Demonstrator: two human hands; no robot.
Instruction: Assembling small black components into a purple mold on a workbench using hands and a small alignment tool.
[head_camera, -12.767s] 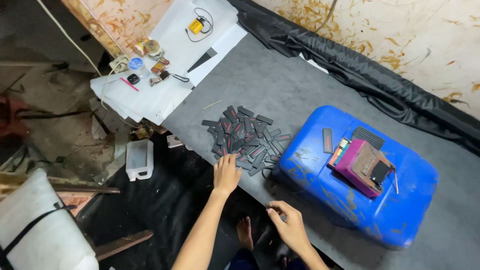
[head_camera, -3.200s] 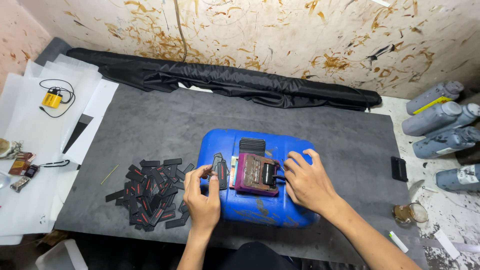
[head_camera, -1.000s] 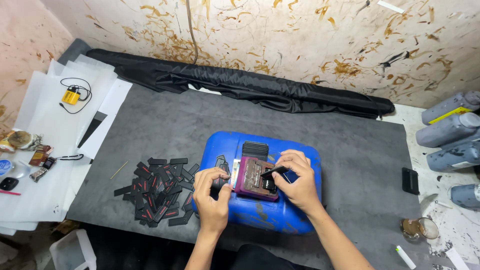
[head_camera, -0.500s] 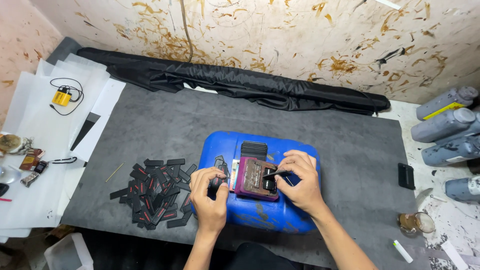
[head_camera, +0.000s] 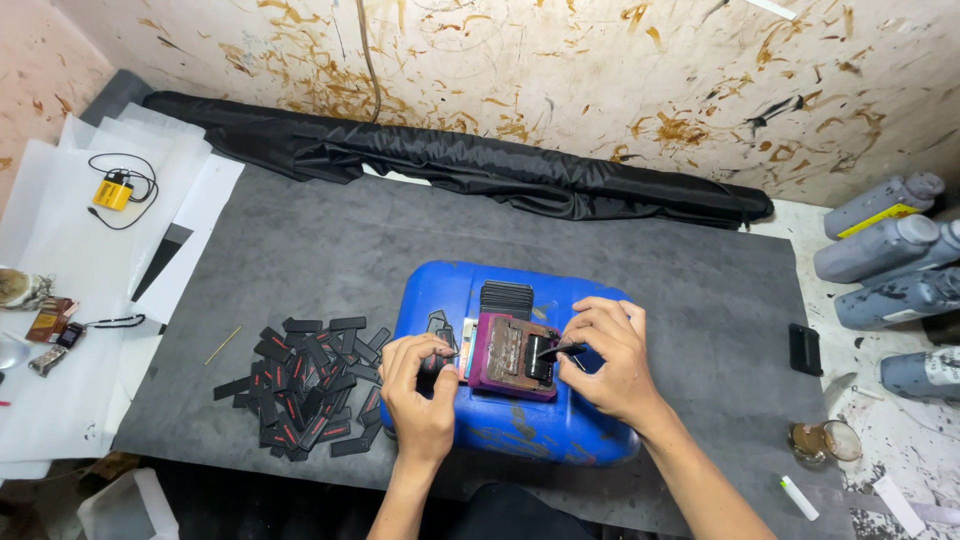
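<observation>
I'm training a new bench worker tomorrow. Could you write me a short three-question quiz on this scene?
1. True or false: the small purple block-shaped device sits on the blue plastic jerrycan.
2. On which side of the jerrycan does the pile of small black rectangular tags lie on the grey mat: A the person's left, B the person's right, C behind it?
3. Which hand pinches a thin black strip at the device's edge?

Key: 1 true. 2 A. 3 The right hand; the left hand rests beside the device.
</observation>
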